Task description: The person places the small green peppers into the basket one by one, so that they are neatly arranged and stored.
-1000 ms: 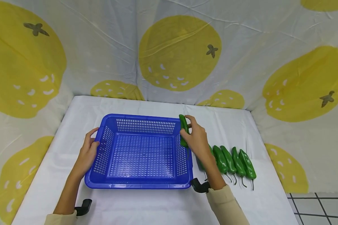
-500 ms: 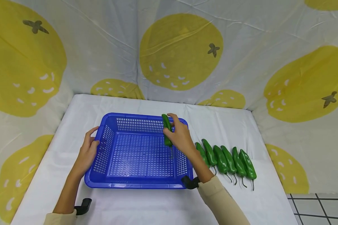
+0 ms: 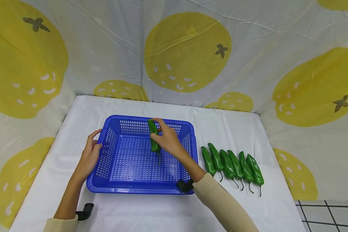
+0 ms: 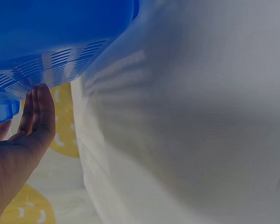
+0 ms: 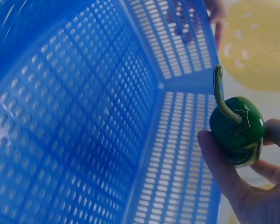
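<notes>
My right hand (image 3: 169, 140) holds a green chili pepper (image 3: 154, 137) between thumb and fingers, above the inside of a blue plastic basket (image 3: 139, 190). In the right wrist view the pepper (image 5: 236, 133) points its curved stem toward the camera, with the slotted basket wall (image 5: 177, 154) beside it. My left hand (image 3: 89, 158) grips the basket's left rim; the left wrist view has its fingers (image 4: 45, 109) against the outer wall from below. No pepper lies in the visible part of the basket floor.
Several green chili peppers (image 3: 227, 164) lie side by side on the white cloth (image 3: 139, 212) to the right of the basket. A curtain with yellow fruit prints (image 3: 188, 51) surrounds the table on its far side and flanks. Tiled floor (image 3: 322, 212) shows at lower right.
My right hand has carried the pepper leftward from the basket's right rim to above its middle. The row of peppers is now fully uncovered. My left hand keeps its place on the rim.
</notes>
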Motion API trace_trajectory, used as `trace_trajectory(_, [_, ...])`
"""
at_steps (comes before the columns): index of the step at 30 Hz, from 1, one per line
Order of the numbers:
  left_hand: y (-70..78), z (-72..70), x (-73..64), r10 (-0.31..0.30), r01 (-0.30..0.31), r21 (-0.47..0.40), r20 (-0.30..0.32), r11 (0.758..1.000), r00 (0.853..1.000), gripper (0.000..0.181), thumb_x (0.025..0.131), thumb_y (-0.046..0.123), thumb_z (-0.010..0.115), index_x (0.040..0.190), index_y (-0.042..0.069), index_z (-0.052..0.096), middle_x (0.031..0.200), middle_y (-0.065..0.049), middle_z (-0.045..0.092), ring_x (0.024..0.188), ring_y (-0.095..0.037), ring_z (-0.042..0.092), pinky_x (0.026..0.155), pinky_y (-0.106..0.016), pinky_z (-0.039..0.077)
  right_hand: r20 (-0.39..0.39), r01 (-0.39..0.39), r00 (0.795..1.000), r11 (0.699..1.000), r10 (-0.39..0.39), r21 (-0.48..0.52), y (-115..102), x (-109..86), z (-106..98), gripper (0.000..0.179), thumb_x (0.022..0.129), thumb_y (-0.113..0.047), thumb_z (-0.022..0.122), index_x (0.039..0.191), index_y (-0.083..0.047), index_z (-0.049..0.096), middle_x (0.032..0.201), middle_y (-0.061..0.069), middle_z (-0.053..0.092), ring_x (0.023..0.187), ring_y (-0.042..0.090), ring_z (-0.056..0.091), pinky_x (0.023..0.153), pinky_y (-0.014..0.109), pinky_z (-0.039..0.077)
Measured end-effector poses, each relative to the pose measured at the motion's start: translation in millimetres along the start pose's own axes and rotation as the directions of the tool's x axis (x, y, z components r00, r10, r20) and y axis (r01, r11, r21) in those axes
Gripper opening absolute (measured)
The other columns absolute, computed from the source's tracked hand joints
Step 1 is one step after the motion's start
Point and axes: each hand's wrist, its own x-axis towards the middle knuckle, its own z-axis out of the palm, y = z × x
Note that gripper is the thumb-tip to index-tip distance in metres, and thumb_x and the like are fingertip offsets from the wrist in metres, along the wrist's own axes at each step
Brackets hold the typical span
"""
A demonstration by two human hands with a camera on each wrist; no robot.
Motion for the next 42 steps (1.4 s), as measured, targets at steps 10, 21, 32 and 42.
trace_trajectory(10, [0.7,-0.5,1.0,0.004,-0.004,-0.002,0.002,1.000,1.000,0.054,0.105,0.017,0.026,0.159,0.020,0.018,0.118,-0.025,0.054,0.094,-0.035,0.057,0.072,-0.038,0.048,0.081,-0.053,0.996,0.996,0.047,0.070,-2.0,10.9,26.7,0.054,0.093,-0.011,0.062,0.145,-0.022,0.048,0.103,0.016,0.061,0.072,0.022,0.068,0.055,0.033,0.056])
trace_trajectory(21, [-2.1,-0.6,0.7,-0.007,0.007,-0.001,-0.005,1.000,1.000,0.054,0.105,0.017,0.026,0.158,0.022,0.018,0.116,-0.024,0.054,0.092,-0.034,0.056,0.070,-0.036,0.048,0.136,-0.096,0.988,0.986,0.078,0.133,-3.6,27.8,53.4,0.053,0.091,-0.009,0.064,0.142,-0.020,0.053,0.101,0.015,0.064,0.074,0.023,0.067,0.054,0.034,0.056])
trace_trajectory(32, [-0.7,1.2,3.5,-0.009,0.009,-0.023,0.002,1.000,1.000,0.054,0.105,0.017,0.026,0.158,0.024,0.019,0.119,-0.025,0.053,0.096,-0.038,0.058,0.073,-0.039,0.049,0.166,-0.159,0.977,0.975,0.133,0.158,-0.6,42.3,71.3,0.052,0.089,-0.006,0.067,0.139,-0.018,0.054,0.095,0.015,0.066,0.073,0.024,0.068,0.054,0.036,0.057])
trace_trajectory(42, [-4.2,0.6,3.3,-0.005,0.005,-0.032,0.006,0.999,1.000,0.055,0.105,0.015,0.027,0.158,0.025,0.019,0.120,-0.025,0.054,0.095,-0.037,0.058,0.070,-0.037,0.050,0.215,-0.191,0.962,0.977,0.166,0.098,4.4,46.3,92.9,0.051,0.089,-0.005,0.068,0.136,-0.015,0.053,0.088,0.013,0.067,0.068,0.022,0.066,0.057,0.041,0.058])
